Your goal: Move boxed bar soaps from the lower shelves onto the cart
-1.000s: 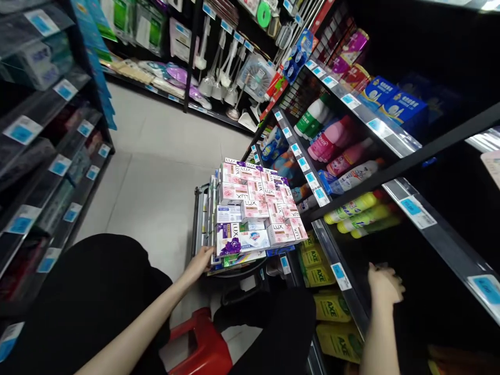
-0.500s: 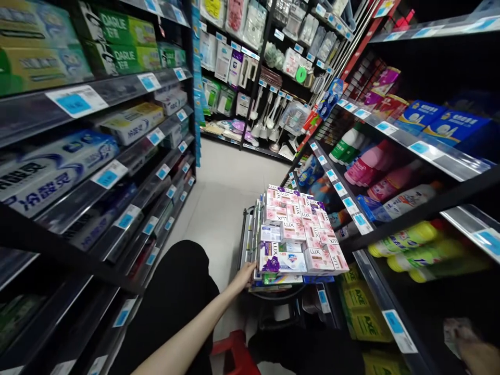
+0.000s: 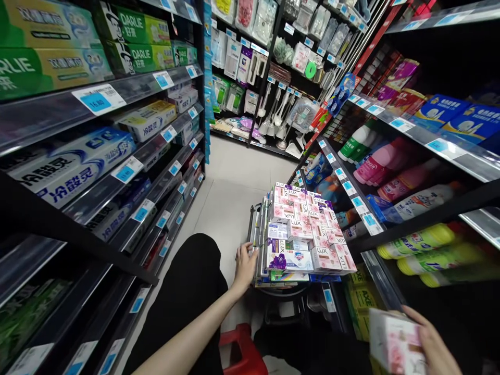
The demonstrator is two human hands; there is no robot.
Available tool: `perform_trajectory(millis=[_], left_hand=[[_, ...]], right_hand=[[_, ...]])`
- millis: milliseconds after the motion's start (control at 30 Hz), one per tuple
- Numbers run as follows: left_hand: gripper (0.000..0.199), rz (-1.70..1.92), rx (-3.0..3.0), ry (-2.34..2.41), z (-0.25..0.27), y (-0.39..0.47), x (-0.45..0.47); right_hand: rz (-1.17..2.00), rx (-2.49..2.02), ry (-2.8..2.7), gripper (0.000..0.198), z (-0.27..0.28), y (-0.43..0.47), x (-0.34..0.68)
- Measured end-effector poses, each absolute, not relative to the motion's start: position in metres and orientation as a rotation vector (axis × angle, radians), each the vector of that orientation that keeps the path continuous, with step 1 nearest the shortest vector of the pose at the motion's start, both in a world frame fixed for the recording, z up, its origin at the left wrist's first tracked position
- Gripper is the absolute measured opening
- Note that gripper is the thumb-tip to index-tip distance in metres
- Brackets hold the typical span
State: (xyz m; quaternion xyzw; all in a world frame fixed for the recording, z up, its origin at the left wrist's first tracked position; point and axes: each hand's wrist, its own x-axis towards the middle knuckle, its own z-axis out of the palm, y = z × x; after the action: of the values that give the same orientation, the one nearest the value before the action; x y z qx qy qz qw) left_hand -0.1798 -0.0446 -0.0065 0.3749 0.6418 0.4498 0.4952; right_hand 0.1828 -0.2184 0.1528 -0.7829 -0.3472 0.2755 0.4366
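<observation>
Your left hand [image 3: 245, 265] rests open-fingered against the left side of the stack of soap boxes [image 3: 307, 234] on the cart [image 3: 255, 229]. Well to the right of that stack and nearer you, your right hand [image 3: 433, 344] grips a pink soap box [image 3: 392, 341].

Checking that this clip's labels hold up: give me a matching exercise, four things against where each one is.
Things:
1. left hand
2. right hand
3. red stool
4. Darlie boxes

Places:
A. top shelf, left side
B. on the floor beneath the left forearm
C. at the near edge of the soap stack
D. around a pink soap box

Pairs: 1-C, 2-D, 3-B, 4-A
</observation>
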Motion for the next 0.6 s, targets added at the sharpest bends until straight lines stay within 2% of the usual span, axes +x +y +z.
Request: perform_trajectory(millis=[67, 100, 233, 300, 367, 467, 600], left_hand=[[0.041, 1.245, 1.122, 1.342, 0.029, -0.062, -0.187], [0.043, 1.212, 1.222, 1.159, 0.049, -0.074, -0.189], [0.041, 0.565, 1.299, 0.671, 0.108, -0.122, -0.186], [0.043, 0.448, 1.207, 0.633, 0.115, -0.136, -0.181], [0.050, 0.501, 1.080, 0.688, 0.107, -0.137, -0.178], [0.056, 0.688, 0.941, 0.881, 0.085, -0.116, -0.180], [0.036, 0.853, 1.167, 1.380, 0.075, -0.070, -0.187]], right_hand=[[0.851, -1.836, -0.949, 0.056, 0.141, -0.203, 0.128], [0.922, -1.806, -1.046, 0.052, 0.138, -0.194, 0.102], [1.214, -1.612, -1.508, 0.043, 0.142, -0.158, 0.024], [1.227, -1.549, -1.568, 0.042, 0.141, -0.142, 0.008], [1.141, -1.484, -1.483, 0.045, 0.127, -0.130, 0.004], [0.800, -1.553, -1.167, 0.047, 0.080, -0.125, 0.011], [0.338, -1.933, -0.962, 0.045, 0.013, -0.143, 0.029]])
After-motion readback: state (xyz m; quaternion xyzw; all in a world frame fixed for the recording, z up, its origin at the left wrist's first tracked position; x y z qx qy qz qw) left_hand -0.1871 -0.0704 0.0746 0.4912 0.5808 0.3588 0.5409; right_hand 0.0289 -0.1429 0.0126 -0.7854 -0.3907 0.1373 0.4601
